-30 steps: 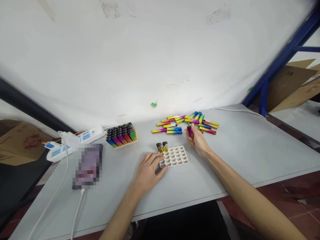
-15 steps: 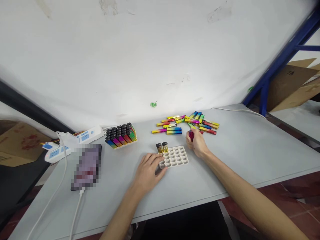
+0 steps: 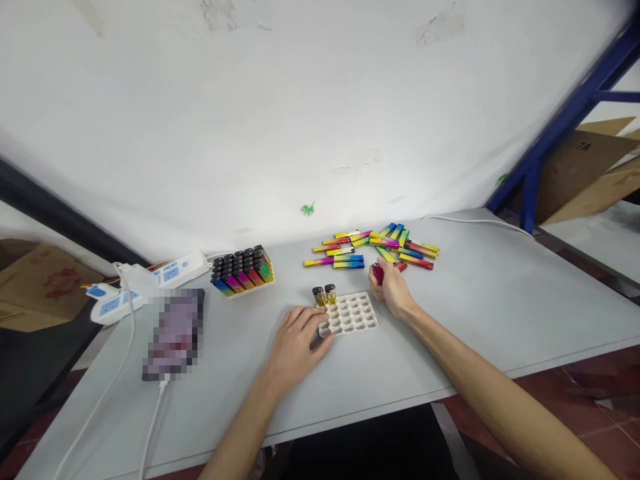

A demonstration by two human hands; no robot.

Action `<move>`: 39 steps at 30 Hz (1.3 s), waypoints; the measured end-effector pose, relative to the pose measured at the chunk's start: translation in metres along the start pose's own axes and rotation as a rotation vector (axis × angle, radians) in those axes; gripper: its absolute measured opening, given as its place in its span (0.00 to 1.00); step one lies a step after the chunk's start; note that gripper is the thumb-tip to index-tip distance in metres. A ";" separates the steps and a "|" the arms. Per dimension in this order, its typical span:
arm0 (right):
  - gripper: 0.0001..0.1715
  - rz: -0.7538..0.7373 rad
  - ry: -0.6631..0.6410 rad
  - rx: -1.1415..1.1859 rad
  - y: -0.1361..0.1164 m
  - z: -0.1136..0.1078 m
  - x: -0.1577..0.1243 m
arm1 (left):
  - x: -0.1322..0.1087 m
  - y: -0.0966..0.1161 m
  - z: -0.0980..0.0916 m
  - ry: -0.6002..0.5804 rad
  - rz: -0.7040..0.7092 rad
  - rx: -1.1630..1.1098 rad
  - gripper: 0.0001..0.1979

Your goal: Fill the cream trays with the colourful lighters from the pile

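Observation:
A white tray (image 3: 360, 312) with rows of oval holes lies on the table. Two lighters (image 3: 331, 295) stand in its back left corner, dark ends up and gold below. My left hand (image 3: 299, 340) holds the tray's left side, fingertips at its edge and thumb by the front corner. Just past the tray's back right corner, my right hand (image 3: 393, 288) is closed around a magenta lighter (image 3: 378, 272); most of it is hidden by the fingers. Beyond that hand lies a loose pile of multicoloured lighters (image 3: 349, 261).
Another tray, packed with upright black-ended lighters (image 3: 243, 270), stands at the back left. A power strip (image 3: 170, 272), a blurred phone-like object (image 3: 174, 337) and white cables (image 3: 131, 320) occupy the left side. The wall (image 3: 280, 133) rises behind the table; a blue frame (image 3: 530, 180) stands right.
My right hand has shifted slightly left, toward the tray, with the magenta lighter in it. My left hand and the tray have stayed in place.

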State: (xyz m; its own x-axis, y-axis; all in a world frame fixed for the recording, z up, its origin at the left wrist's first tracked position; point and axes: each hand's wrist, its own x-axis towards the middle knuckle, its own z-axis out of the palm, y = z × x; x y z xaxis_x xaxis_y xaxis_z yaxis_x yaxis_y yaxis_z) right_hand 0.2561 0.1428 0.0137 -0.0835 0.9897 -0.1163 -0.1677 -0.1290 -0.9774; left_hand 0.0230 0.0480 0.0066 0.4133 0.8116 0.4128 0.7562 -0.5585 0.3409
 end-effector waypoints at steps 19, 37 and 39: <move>0.19 -0.284 -0.182 -0.222 0.001 0.010 -0.008 | 0.001 0.000 0.000 -0.023 -0.012 0.009 0.12; 0.15 -0.516 -0.265 -0.759 0.002 0.014 -0.015 | 0.001 0.000 0.000 -0.013 -0.004 0.017 0.13; 0.17 -0.529 -0.215 -0.778 -0.001 0.012 -0.015 | 0.000 0.000 0.000 -0.008 -0.004 0.014 0.13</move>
State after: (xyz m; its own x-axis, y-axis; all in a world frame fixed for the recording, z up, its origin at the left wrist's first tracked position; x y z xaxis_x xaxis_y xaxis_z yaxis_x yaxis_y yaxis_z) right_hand 0.2461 0.1279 0.0188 -0.3754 0.8652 0.3324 0.4561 0.4846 -0.7464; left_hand 0.0231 0.0483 0.0069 0.4146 0.8150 0.4049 0.7648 -0.5532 0.3302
